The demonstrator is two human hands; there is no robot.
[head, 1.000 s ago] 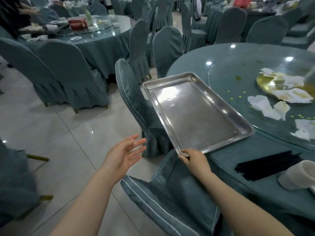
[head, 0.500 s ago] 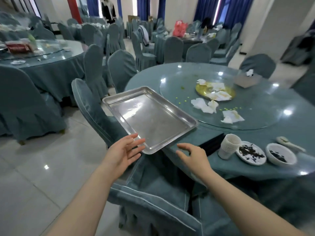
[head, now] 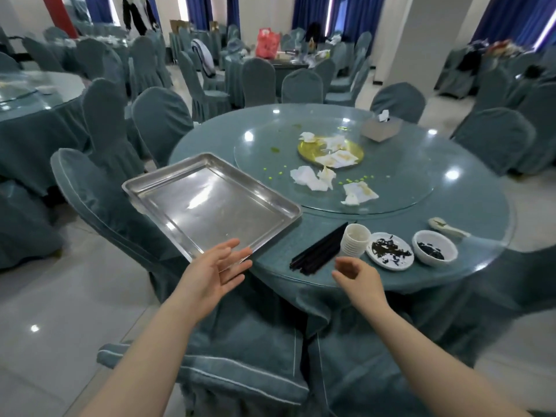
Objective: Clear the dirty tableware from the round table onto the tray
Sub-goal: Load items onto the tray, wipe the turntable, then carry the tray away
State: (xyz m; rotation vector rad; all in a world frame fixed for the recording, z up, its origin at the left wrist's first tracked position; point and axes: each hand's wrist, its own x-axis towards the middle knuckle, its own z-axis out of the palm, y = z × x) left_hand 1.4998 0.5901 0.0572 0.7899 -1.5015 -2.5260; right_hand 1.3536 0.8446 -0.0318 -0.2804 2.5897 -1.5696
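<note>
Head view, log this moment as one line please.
tray empty, overhanging table edge | left hand open by tray | right hand empty near chopsticks | tableware uncleared

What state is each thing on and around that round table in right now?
Tray: empty, overhanging the table edge.
Stack of cups: upright, nested.
Plate: dirty with dark scraps.
Bowl: upright, dark scraps inside.
Chopsticks: bundled, lying flat.
Left hand: open, empty.
Right hand: loosely curled, empty.

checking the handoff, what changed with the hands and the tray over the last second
The right hand let go of the tray edge it pinched a second ago and drew back to the right, holding nothing. The left hand came up to the tray's near edge, open. The tray stays empty, overhanging the round table; the dishes are untouched.
</note>
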